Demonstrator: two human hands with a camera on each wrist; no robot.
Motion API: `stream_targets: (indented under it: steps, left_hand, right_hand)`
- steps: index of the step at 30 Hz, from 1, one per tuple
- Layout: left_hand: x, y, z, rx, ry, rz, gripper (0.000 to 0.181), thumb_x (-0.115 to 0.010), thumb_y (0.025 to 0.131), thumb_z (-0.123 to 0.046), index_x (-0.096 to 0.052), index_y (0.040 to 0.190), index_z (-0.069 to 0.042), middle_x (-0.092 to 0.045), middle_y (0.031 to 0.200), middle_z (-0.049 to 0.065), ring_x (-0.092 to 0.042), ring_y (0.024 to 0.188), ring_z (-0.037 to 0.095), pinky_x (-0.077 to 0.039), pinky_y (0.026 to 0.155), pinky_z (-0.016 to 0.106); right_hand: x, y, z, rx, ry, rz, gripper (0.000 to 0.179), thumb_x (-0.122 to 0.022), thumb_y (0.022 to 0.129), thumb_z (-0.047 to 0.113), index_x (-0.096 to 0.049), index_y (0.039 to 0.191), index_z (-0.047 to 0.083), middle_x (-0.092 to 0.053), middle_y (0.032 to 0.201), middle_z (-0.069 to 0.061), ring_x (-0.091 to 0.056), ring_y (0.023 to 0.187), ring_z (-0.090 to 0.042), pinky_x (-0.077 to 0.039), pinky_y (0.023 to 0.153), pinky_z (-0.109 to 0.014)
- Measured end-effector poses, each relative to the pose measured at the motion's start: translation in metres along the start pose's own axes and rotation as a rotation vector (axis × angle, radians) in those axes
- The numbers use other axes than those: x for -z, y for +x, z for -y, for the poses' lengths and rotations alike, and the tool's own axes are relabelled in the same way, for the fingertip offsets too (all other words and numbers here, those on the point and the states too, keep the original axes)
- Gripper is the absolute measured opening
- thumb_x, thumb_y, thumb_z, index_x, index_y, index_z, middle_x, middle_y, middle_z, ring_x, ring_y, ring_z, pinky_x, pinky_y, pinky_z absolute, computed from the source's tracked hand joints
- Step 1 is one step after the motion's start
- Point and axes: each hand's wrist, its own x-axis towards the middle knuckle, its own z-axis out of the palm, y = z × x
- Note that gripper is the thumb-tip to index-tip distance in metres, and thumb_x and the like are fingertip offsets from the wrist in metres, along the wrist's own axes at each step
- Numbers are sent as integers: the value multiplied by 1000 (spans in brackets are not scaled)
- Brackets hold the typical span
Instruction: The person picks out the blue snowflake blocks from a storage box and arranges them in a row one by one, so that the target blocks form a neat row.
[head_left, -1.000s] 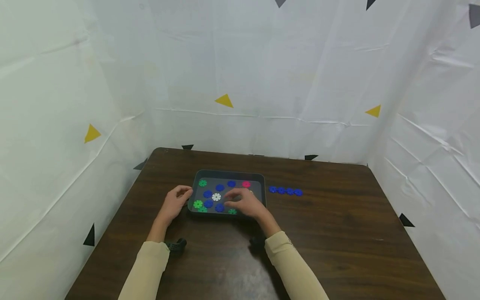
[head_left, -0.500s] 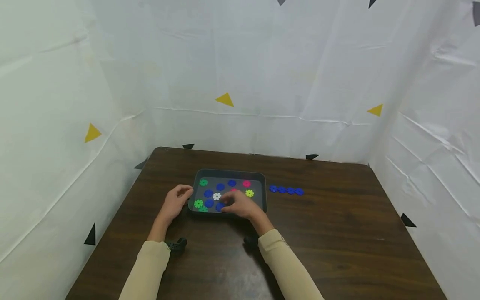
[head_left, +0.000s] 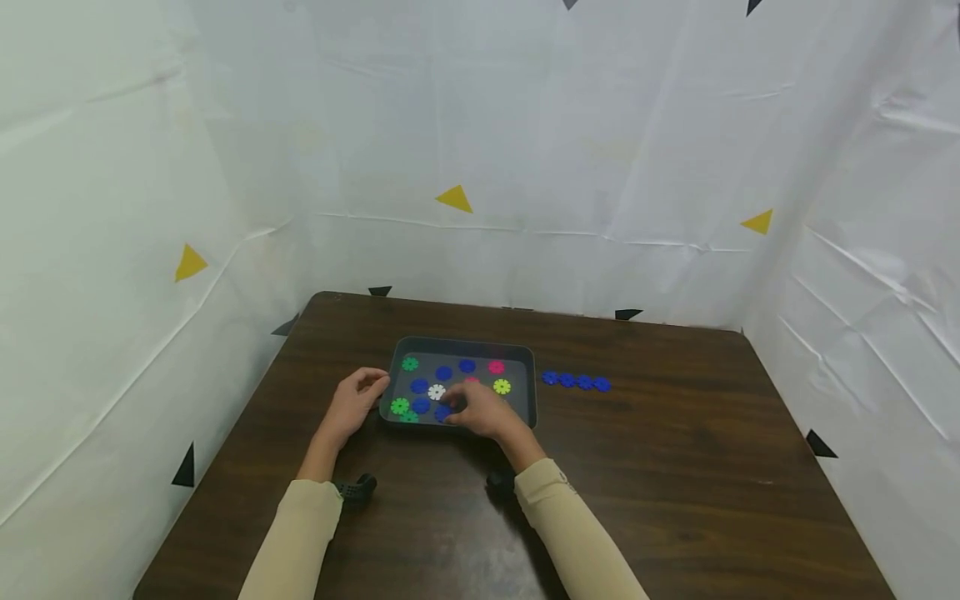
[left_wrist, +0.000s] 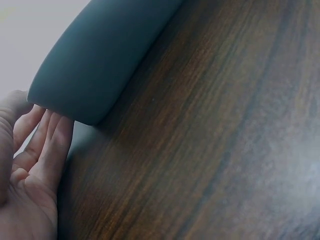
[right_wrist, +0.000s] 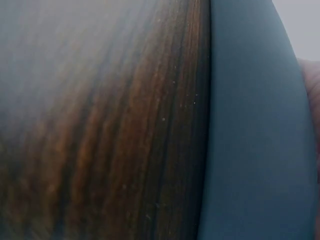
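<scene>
A shallow dark grey tray [head_left: 459, 343] rests on the table with flat notched plastic discs in it. My left hand [head_left: 352, 407] holds the tray's left side; in the left wrist view the fingers lie against the outer wall and the thumb is by the rim. Over the tray's front part, my right hand [head_left: 483, 410] reaches down with thumb and forefinger apart at a blue disc [head_left: 441, 413]. A white disc [head_left: 436, 392] lies just left of its fingertips. In the right wrist view the tray wall [right_wrist: 260, 130] hides nearly all of the hand.
A row of several blue discs [head_left: 576, 381] lies on the brown table [head_left: 675, 450] right of the tray. Inside the tray are also green [head_left: 400, 406], pink [head_left: 497, 367], yellow [head_left: 502, 387] and more blue discs. White sheeting [head_left: 525, 125] surrounds the table.
My right hand has moved slightly left and down towards the blue disc, uncovering the yellow disc. My left hand has stayed at the tray's left side. The head view has shifted a little.
</scene>
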Motion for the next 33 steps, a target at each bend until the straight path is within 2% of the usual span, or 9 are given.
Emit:
stream_targets:
  steps: [18,25,33]
  left_hand:
    - [-1,0,0,-11,-2,-4,52,-63,109,-48,-62,142,-9,-64,141,18,-62,137,33,-51,115,56]
    - [-1,0,0,-15,1,-8,52,-63,109,-49,-63,142,-9,-64,141,18,-62,137,34,-51,116,56]
    - [-1,0,2,-4,3,-12,51,-63,109,-48,-63,141,-9,-64,141,18,-63,136,33,-52,115,54]
  right_hand:
    - [5,3,5,18,-44,43,31,-83,95,17,-75,124,11,-75,118,-8,-70,113,-26,-58,100,-48]
    - [5,4,5,24,-52,43,27,-83,95,16,-71,120,14,-71,113,-5,-67,107,-23,-57,96,-47]
    - [5,3,7,-10,-159,22,25,-84,95,23,-70,116,23,-76,116,1,-71,106,-19,-59,89,-45]
